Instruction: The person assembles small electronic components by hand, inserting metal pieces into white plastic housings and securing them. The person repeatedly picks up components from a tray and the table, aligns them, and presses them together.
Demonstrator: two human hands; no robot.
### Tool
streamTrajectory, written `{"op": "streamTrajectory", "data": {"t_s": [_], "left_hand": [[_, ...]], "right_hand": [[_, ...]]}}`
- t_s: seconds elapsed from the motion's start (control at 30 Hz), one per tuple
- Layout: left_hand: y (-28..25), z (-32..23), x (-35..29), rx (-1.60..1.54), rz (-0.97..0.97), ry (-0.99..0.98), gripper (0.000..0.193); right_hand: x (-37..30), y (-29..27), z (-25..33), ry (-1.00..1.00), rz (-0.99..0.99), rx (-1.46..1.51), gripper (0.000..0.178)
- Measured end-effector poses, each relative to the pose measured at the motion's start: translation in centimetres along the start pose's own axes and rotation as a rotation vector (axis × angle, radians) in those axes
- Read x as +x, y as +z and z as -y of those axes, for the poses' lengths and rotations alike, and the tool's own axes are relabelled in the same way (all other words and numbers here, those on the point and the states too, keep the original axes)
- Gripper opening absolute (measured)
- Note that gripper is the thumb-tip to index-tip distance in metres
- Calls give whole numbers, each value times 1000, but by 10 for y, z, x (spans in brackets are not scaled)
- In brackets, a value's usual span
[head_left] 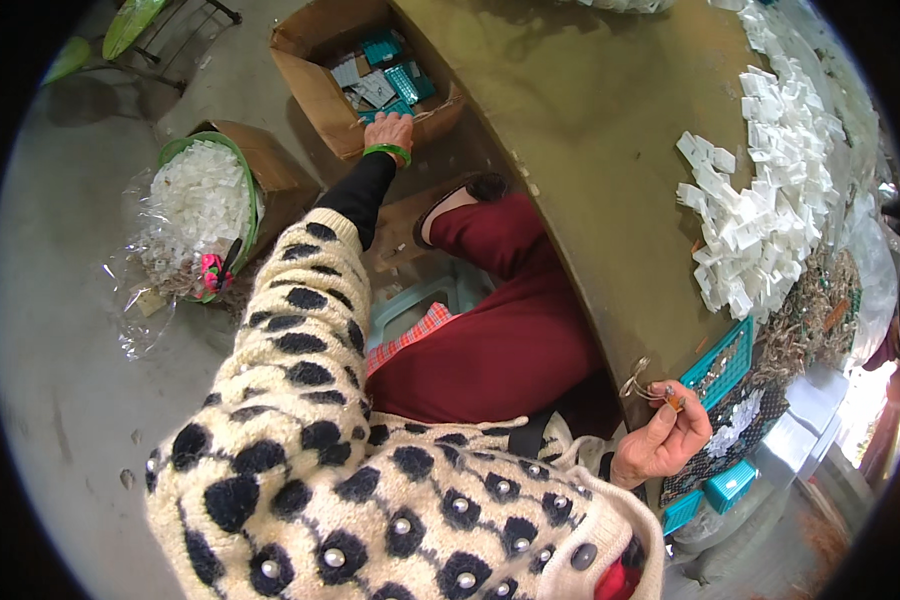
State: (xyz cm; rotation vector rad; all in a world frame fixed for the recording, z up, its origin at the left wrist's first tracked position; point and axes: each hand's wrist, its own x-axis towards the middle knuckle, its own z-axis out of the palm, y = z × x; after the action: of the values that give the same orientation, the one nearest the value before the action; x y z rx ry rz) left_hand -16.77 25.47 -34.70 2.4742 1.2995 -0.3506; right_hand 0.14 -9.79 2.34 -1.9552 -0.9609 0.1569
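My left hand [388, 130], with a green bangle at its wrist, reaches over the near wall of a cardboard box [315, 105]. Its fingers are curled together against a teal plastic tray [385, 112] inside; whether they grip it is hidden. Pale strings [440, 110] lie beside that hand on the box's edge. At the table's near right, my right hand [662, 440] pinches a small orange-brown piece [675, 402] between thumb and fingers. Loops of thin pale cord [634, 380] stick out from this pinch. A teal basket [720, 362] holding small bits stands just beyond my right hand.
White plastic pieces [760, 190] are heaped on the brown table [610, 150]. Behind the teal basket lies a tangle of brownish cords [815, 310]. On the floor at left, a green tub [254, 190] of white pieces stands near a clear plastic bag [145, 320].
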Motion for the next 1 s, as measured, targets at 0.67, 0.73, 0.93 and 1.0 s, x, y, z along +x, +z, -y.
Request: {"op": "streamTrajectory", "data": {"t_s": [0.67, 0.73, 0.93, 1.0], "left_hand": [[84, -25, -27, -48, -252, 216, 6], [84, -30, -31, -81, -224, 239, 6], [57, -37, -46, -208, -261, 114, 7], [42, -51, -74, -395, -345, 17, 10]], "right_hand": [[5, 5, 8, -70, 64, -108, 20], [4, 4, 6, -74, 73, -65, 19], [11, 8, 1, 109, -32, 309, 22], [16, 3, 4, 186, -68, 575, 26]]}}
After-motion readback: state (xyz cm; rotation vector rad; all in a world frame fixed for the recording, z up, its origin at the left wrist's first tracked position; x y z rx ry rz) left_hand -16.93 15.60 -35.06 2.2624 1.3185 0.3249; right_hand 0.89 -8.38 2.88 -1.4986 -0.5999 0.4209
